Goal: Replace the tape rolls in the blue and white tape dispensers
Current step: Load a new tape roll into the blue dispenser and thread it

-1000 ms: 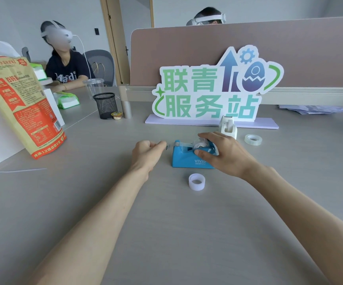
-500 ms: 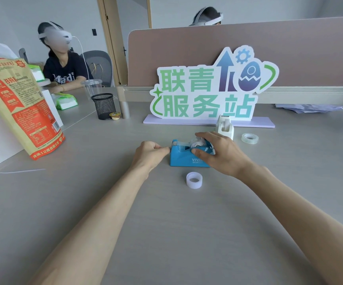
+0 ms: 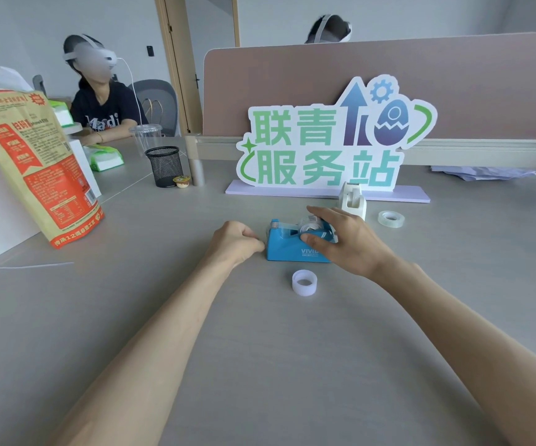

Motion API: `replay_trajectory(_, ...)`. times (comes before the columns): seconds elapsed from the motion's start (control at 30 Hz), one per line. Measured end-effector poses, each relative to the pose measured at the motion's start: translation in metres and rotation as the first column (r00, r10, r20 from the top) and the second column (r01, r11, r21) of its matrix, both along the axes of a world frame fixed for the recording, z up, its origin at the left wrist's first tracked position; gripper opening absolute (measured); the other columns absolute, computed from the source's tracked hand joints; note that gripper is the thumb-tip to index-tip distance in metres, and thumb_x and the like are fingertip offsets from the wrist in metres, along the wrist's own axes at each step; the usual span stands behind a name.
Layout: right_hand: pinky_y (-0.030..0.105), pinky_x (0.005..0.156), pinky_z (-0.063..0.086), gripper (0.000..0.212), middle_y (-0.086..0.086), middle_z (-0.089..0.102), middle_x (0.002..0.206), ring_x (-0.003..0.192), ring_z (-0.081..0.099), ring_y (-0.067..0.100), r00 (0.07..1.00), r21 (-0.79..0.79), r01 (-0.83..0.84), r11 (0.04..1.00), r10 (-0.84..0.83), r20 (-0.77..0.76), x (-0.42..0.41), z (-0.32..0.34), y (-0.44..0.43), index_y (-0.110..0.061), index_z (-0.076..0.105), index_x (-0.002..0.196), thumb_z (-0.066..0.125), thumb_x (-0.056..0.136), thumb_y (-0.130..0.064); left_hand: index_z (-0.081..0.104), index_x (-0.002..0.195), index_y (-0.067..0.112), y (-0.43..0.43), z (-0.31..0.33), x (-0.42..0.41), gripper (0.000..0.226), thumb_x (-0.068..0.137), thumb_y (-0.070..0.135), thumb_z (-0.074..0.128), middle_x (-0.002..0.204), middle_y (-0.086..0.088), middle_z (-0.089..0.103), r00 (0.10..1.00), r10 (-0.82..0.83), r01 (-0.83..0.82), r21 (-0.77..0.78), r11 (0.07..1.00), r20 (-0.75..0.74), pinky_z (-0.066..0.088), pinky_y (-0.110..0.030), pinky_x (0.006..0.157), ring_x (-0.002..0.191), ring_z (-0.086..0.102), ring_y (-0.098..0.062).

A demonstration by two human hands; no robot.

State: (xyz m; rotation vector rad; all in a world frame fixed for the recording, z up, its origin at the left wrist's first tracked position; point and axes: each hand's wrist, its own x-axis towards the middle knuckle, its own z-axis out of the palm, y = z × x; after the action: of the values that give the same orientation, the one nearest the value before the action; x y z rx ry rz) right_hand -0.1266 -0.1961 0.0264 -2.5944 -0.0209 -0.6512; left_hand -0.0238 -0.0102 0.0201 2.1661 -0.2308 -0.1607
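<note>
The blue tape dispenser (image 3: 284, 247) stands mid-table with a clear tape roll (image 3: 310, 224) seated in it. My right hand (image 3: 347, 241) grips the dispenser's right end, thumb on its front face and fingers over the roll. My left hand (image 3: 236, 241) is closed just left of the cutter, pinching the end of the tape strip. The white tape dispenser (image 3: 352, 200) stands behind, with no roll visible in it. A used white core (image 3: 304, 282) lies in front of the blue dispenser. A clear tape roll (image 3: 390, 218) lies flat to the right of the white one.
A green and white sign (image 3: 327, 146) on a lilac base stands behind the dispensers. An orange snack bag (image 3: 35, 169), a black mesh cup (image 3: 163, 167) and a small jelly cup (image 3: 181, 181) sit at the left. A person with a headset sits far left; papers (image 3: 482, 172) lie far right.
My left hand has moved lower along the dispenser's left end, taking the tape end down past the cutter. My right hand keeps its hold on the dispenser.
</note>
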Motion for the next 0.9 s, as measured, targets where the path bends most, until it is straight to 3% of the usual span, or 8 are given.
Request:
replay_trajectory(0.13, 0.031, 0.089, 0.046, 0.056, 0.005, 0.062, 0.119, 0.104, 0.057, 0.022, 1.0, 0.003, -0.001, 1.0, 0.001, 0.007, 0.001, -0.001, -0.001, -0.019, 0.045, 0.14, 0.06, 0.09, -0.039, 0.067, 0.091, 0.022, 0.005, -0.006, -0.006, 0.016, 0.084, 0.011, 0.057, 0.09, 0.013, 0.06, 0.982, -0.005, 0.03, -0.131, 0.991, 0.189, 0.037, -0.015, 0.058, 0.072, 0.051, 0.0)
replay_trajectory(0.23, 0.026, 0.086, 0.043, 0.056, 0.004, 0.061, 0.12, 0.104, 0.056, 0.02, 1.0, 0.007, 0.003, 1.0, -0.003, 0.007, 0.001, -0.001, -0.002, -0.02, 0.045, 0.14, 0.06, 0.09, -0.039, 0.07, 0.094, 0.023, 0.006, -0.009, -0.008, 0.033, 0.082, 0.001, 0.048, 0.095, 0.011, 0.057, 0.941, -0.01, 0.11, -0.276, 0.955, 0.338, 0.037, -0.019, 0.059, 0.062, 0.048, -0.005)
replay_trajectory(0.33, 0.024, 0.084, 0.043, 0.056, 0.004, 0.061, 0.122, 0.104, 0.056, 0.019, 1.0, 0.01, 0.001, 1.0, -0.001, -0.002, 0.002, -0.002, -0.003, -0.02, 0.044, 0.14, 0.059, 0.09, -0.041, 0.073, 0.093, 0.028, 0.004, -0.009, -0.006, 0.046, 0.08, -0.006, 0.045, 0.107, 0.01, 0.057, 0.906, -0.071, 0.199, -0.272, 0.942, 0.417, 0.039, -0.012, 0.069, 0.073, 0.052, 0.004)
replay_trajectory(0.43, 0.023, 0.084, 0.043, 0.056, 0.004, 0.061, 0.121, 0.099, 0.054, 0.017, 1.0, 0.01, 0.001, 1.0, -0.001, 0.0, 0.003, -0.002, -0.003, -0.019, 0.045, 0.14, 0.059, 0.09, -0.041, 0.075, 0.093, 0.029, 0.003, -0.011, -0.004, 0.05, 0.081, -0.008, 0.043, 0.112, 0.008, 0.058, 0.902, -0.091, 0.202, -0.228, 0.952, 0.421, 0.036, -0.006, 0.071, 0.083, 0.053, 0.002)
replay_trajectory(0.63, 0.026, 0.086, 0.046, 0.056, 0.004, 0.06, 0.123, 0.105, 0.057, 0.02, 1.0, 0.02, -0.005, 1.0, 0.005, -0.008, 0.003, -0.002, -0.004, -0.019, 0.046, 0.139, 0.059, 0.09, -0.041, 0.078, 0.095, 0.021, 0.005, -0.011, -0.004, 0.052, 0.082, -0.01, 0.039, 0.12, 0.007, 0.064, 0.919, -0.079, 0.176, -0.225, 0.958, 0.385, 0.038, -0.011, 0.069, 0.094, 0.055, -0.007)
replay_trajectory(0.8, 0.025, 0.084, 0.046, 0.055, 0.004, 0.06, 0.123, 0.105, 0.057, 0.019, 1.0, 0.02, -0.003, 1.0, 0.004, -0.013, 0.004, -0.003, -0.004, -0.019, 0.046, 0.139, 0.06, 0.09, -0.041, 0.079, 0.091, 0.015, 0.007, -0.009, -0.005, 0.054, 0.077, -0.013, 0.036, 0.123, 0.008, 0.066, 0.936, -0.052, 0.143, -0.243, 0.959, 0.348, 0.047, -0.036, 0.092, 0.108, 0.06, -0.021)
replay_trajectory(0.9, 0.025, 0.086, 0.045, 0.056, 0.004, 0.061, 0.121, 0.103, 0.056, 0.019, 1.0, 0.031, -0.005, 1.0, 0.005, -0.012, 0.005, -0.003, -0.004, -0.019, 0.046, 0.139, 0.06, 0.089, -0.04, 0.079, 0.09, 0.014, 0.007, -0.01, -0.006, 0.055, 0.076, -0.014, 0.035, 0.124, 0.007, 0.066, 0.936, -0.04, 0.13, -0.236, 0.963, 0.349, 0.044, -0.025, 0.091, 0.113, 0.059, -0.018)
